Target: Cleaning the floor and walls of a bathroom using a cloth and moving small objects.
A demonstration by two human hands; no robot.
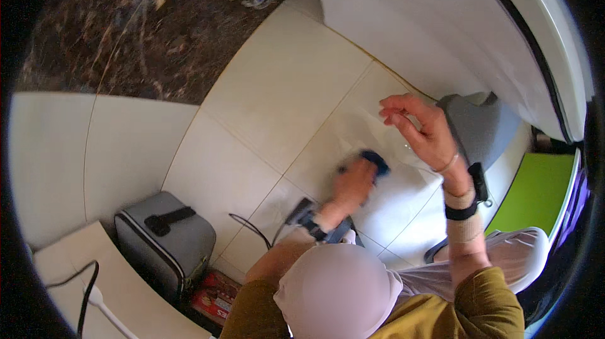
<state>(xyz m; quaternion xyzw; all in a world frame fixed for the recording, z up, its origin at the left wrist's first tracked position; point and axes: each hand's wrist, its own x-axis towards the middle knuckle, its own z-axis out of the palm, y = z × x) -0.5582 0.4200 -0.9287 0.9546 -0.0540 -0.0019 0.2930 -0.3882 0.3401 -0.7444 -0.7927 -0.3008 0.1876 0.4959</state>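
On the light tiled floor (pixel 274 106), my left hand (pixel 354 183) is pressed down with its fingers closed over a bunched dark blue cloth (pixel 376 161). Motion smears this hand, and most of the cloth is hidden under it. To the right and held above the floor, my right hand (pixel 425 128) has bent fingers with the thumb apart from them, and nothing shows between them. Shiny, wet-looking patches lie on the tiles around the cloth. Dark bands with small devices circle both wrists.
A white curved appliance (pixel 435 17) stands along the far right, with a grey object (pixel 482 125) below it. A dark marbled slab (pixel 126 30) fills the far left. Nearer left are a grey case (pixel 167 238) and a red box (pixel 214 295). A green panel (pixel 535 188) stands at right.
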